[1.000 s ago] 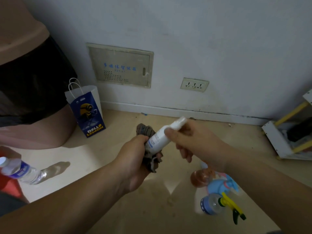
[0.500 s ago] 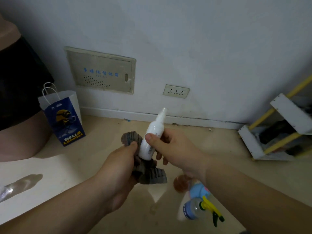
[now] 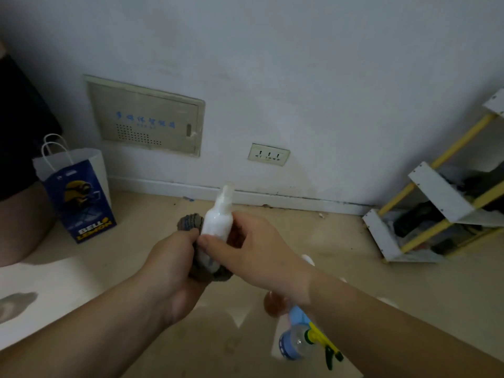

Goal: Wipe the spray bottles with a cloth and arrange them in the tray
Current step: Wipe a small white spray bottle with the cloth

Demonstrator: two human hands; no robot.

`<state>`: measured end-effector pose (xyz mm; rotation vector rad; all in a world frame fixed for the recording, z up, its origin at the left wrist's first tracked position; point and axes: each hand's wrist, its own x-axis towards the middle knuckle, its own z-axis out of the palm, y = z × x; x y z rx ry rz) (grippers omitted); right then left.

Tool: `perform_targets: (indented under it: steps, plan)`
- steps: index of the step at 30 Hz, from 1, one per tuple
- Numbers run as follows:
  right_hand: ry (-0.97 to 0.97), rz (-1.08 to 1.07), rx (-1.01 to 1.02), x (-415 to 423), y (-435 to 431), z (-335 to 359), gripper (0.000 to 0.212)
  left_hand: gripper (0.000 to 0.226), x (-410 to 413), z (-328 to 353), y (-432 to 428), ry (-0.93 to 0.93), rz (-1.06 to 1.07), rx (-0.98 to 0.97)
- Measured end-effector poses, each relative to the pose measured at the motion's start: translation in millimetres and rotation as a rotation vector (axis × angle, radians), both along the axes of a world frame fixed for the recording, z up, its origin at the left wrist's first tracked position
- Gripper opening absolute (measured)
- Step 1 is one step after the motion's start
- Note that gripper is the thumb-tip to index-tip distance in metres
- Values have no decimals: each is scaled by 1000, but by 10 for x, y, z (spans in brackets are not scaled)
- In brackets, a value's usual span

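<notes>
In the head view, the white spray bottle (image 3: 218, 222) now stands almost upright between the two hands, nozzle pointing up and toward the far wall. A second ago it lay tilted with the nozzle leaning right. The grey cloth (image 3: 189, 222) has slid down with the turn: it now bunches behind the bottle's left shoulder and wraps under its base.

The left hand (image 3: 169, 268) is closed round the cloth, pressing it against the lower body of the bottle. The right hand (image 3: 256, 249) pinches the bottle's middle, thumb in front and fingers curled behind. I judge the wipe has moved on to the lower half and base, so this bottle is near done but not yet set down.

Count: one bottle in the hands and one cloth. On the floor at near right, under the right forearm, lie a clear bottle with a yellow-green trigger (image 3: 300, 345) and an amber bottle (image 3: 274, 305). A blue piece (image 3: 298, 319) between them may be a third bottle, but the arm hides too much to tell. No tray is plainly visible.

Elsewhere there is one paper bag (image 3: 79, 197) at far left, one wall panel (image 3: 147, 124), one socket (image 3: 268, 154) and one white-and-yellow rack (image 3: 436, 214) at far right.
</notes>
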<state>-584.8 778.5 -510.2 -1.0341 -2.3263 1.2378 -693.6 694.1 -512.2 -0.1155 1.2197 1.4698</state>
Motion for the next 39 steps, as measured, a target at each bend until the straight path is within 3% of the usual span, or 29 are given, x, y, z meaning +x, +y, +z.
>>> perform_targets:
  steps: [4, 6, 8, 14, 18, 21, 24, 26, 28, 30, 31, 33, 35, 39]
  plan:
    - [-33, -55, 148, 17, 115, -24, 21, 32, -33, 1, 1, -43, -3, -23]
    - [-22, -121, 97, 42, 203, 3, 20, 32, -79, 13, -16, -28, -14, -12]
    - [-2, -161, -45, 95, 254, 19, 22, 34, -147, 25, -31, 85, -47, -23]
    - [-163, -73, 14, 176, 197, -64, 41, 24, -240, 154, -58, 508, -134, -43]
    - [-237, 2, 41, 169, 108, -33, 27, 60, -87, 65, -30, 557, -190, 0]
    - [-246, 31, -3, 138, -3, 19, 18, 43, -26, 26, -164, 726, -280, 78]
    - [-271, 84, -40, 88, -135, 106, 14, 45, -43, 20, -154, 580, -275, 132]
    - [-397, 94, 83, 71, -189, 132, 14, 42, 16, 50, -124, 650, -298, 65]
    - [-543, 96, 372, 37, -233, 103, 26, 39, 79, 64, -132, 791, -256, 4]
    - [-533, 109, 525, -2, -282, 63, 27, 37, 84, 34, -130, 846, -204, -15]
    - [-495, 102, 473, -5, -295, 63, 23, 36, 62, 5, -125, 833, -203, -12]
    - [-331, 54, 182, 26, -250, 64, 17, 35, -1, -56, -110, 802, -228, 34]
    - [-189, 21, -16, 64, -166, 77, 22, 35, -72, -79, -78, 758, -224, 102]
    - [-61, 41, -133, 115, -38, 107, 21, 47, -182, -66, -70, 261, -256, 161]
